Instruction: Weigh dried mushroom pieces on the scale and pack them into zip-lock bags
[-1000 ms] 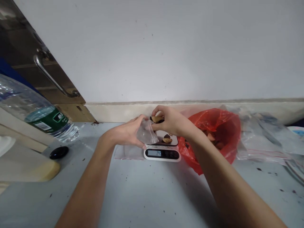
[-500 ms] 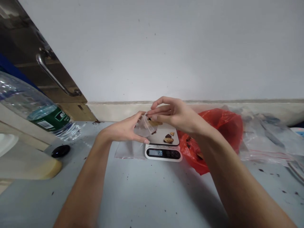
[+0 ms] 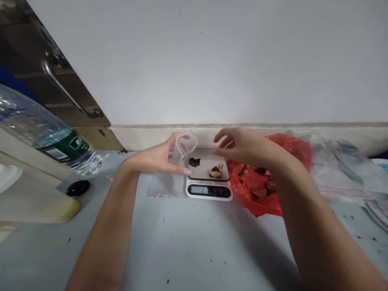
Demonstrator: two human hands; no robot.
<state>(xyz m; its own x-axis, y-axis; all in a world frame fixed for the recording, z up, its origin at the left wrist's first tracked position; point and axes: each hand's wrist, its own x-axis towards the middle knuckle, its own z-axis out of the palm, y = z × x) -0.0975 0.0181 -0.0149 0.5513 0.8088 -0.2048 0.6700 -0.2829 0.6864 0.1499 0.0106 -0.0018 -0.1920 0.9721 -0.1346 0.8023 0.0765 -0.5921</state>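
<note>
Weighing small dried pieces beside an open bag looks to be the step in hand. The left hand (image 3: pixel 157 160) has hold of a small clear bag (image 3: pixel 184 147), thumb stretched out along the near side and fingers behind it, so that the zip-edged mouth gapes upward and to the right. The right hand (image 3: pixel 239 145) hangs over the back right part of the scale (image 3: pixel 201 152), fingers loosely curled and parted, with nothing visible between them.

The next move seems to call for a light pinch by the right hand on one of the pieces, with the left hand keeping the bag's mouth spread.

The pieces lie on the scale's plate: a dark, jagged-edged piece (image 3: pixel 194 162) at the left, near the bag, and a pale tan slice (image 3: pixel 216 174) with a dark rim toward the front right, with a smaller dark bit just behind it and a tiny tan fragment near that. They look dry and stiff. The display (image 3: pixel 199 190) is lit, its figures too small to read surely. A crumpled red bag (image 3: pixel 263 207) stands open just right of the scale on the bench (image 3: pixel 166 242), holding more brownish pieces. Whether the clear bag contains anything, I cannot tell.
</note>
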